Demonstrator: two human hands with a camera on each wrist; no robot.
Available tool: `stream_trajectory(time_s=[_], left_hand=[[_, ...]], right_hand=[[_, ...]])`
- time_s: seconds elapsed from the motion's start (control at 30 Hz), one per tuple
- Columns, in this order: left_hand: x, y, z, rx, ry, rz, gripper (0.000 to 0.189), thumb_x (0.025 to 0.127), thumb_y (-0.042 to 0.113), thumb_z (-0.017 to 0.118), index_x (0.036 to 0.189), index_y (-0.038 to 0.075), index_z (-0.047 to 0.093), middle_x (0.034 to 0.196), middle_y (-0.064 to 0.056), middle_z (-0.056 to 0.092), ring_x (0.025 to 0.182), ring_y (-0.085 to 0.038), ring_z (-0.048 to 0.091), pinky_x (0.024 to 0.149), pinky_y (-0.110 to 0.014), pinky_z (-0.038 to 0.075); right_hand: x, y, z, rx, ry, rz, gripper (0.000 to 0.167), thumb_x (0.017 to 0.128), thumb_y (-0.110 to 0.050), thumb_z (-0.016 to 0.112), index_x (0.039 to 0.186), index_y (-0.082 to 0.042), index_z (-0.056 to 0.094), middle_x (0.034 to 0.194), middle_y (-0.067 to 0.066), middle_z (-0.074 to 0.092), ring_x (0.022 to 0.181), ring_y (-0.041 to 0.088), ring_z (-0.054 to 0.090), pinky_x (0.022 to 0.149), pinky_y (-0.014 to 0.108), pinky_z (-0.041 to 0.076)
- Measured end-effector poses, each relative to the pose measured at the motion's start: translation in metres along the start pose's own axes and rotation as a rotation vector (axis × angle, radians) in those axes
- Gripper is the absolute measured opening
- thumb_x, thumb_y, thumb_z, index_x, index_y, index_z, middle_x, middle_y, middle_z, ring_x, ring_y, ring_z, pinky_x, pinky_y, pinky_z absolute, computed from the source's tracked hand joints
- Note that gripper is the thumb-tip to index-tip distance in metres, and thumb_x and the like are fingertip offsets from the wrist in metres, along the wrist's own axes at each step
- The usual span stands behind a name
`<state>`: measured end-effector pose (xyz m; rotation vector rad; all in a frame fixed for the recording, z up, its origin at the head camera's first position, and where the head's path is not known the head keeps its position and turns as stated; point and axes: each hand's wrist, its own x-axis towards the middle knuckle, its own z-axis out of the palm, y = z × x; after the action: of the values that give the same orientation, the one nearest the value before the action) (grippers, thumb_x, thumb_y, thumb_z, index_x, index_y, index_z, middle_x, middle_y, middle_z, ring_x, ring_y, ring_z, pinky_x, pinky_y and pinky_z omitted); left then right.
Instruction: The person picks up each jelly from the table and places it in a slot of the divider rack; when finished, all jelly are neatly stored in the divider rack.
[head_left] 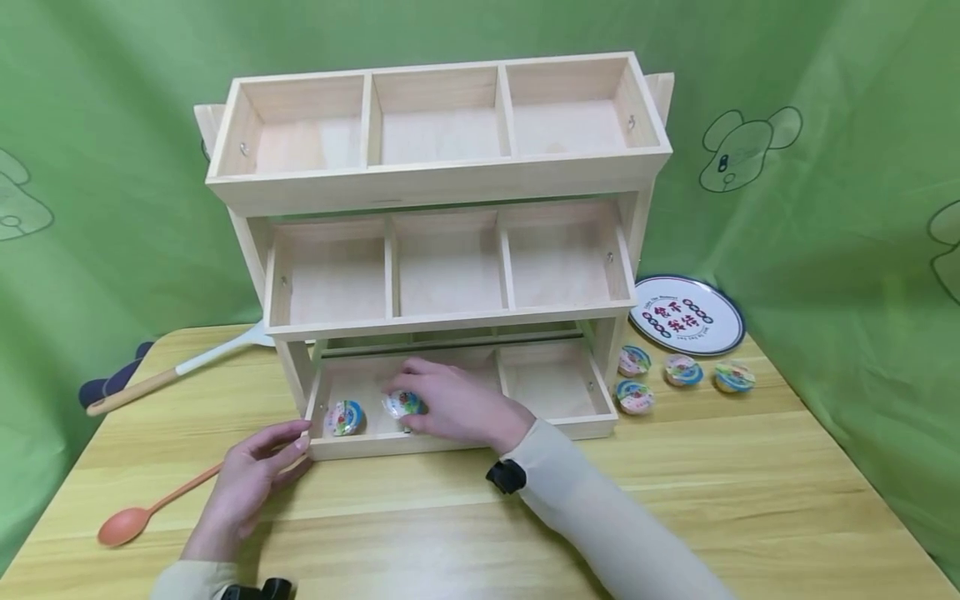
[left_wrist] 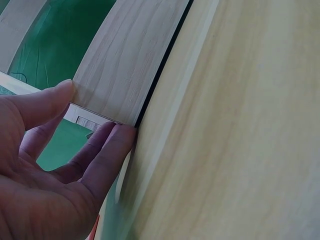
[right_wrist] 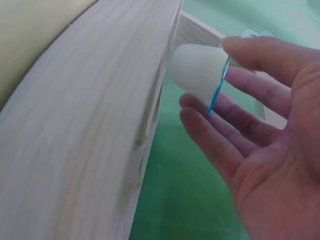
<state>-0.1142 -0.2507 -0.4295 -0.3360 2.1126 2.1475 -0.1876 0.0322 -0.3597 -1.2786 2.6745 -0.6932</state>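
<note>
In the head view, just below and left of centre, the right hand (head_left: 461,410) pinches a small lidded cup (head_left: 403,404) by its rim, thumb and fingers only slightly parted, above the bottom tray (head_left: 465,442). At lower left, the left hand (head_left: 251,475) grips that tray's front corner between thumb and fingers, near a second cup (head_left: 347,417) lying inside.

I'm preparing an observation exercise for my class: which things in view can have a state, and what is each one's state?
Left hand: gripping lowest tray by its corner
Right hand: pinching held cup
Held cup: lid on
Tray cup: lid on
Four table cups: lids on
Plate: printed face showing
Orange spoon: lying down
White-and-wood utensil: lying, partly hidden
Rack: standing upright
</note>
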Motion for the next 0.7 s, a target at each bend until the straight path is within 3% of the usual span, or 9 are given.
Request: stream_trajectory(time_s=[0.27, 0.43, 0.7], left_hand=[[0.000, 0.000, 0.000, -0.003, -0.004, 0.009, 0.037, 0.093, 0.005, 0.068, 0.127, -0.006, 0.059, 0.126, -0.016, 0.052, 0.103, -0.013, 0.062, 0.097, -0.034, 0.053], [0.001, 0.000, 0.000, 0.003, 0.001, -0.003, 0.041, 0.093, 0.005, 0.067, 0.130, -0.008, 0.056, 0.129, -0.019, 0.049, 0.104, -0.013, 0.061, 0.097, -0.034, 0.053], [0.001, 0.000, 0.001, 0.004, 0.007, -0.010, 0.042, 0.092, 0.007, 0.069, 0.129, -0.008, 0.056, 0.128, -0.018, 0.049, 0.104, -0.014, 0.061, 0.097, -0.034, 0.053]], right_hand=[[0.015, -0.006, 0.012, -0.079, -0.011, -0.060, 0.041, 0.091, -0.019, 0.071, 0.130, -0.012, 0.062, 0.118, 0.000, 0.056, 0.092, 0.009, 0.058, 0.084, 0.017, 0.052], [0.025, -0.007, 0.022, -0.163, -0.030, -0.084, 0.041, 0.091, -0.020, 0.071, 0.130, -0.012, 0.063, 0.119, 0.001, 0.057, 0.098, 0.010, 0.058, 0.091, 0.019, 0.051], [0.035, -0.006, 0.031, -0.210, -0.076, -0.060, 0.040, 0.091, -0.022, 0.072, 0.129, -0.013, 0.063, 0.122, 0.002, 0.059, 0.106, 0.013, 0.058, 0.096, 0.022, 0.050]])
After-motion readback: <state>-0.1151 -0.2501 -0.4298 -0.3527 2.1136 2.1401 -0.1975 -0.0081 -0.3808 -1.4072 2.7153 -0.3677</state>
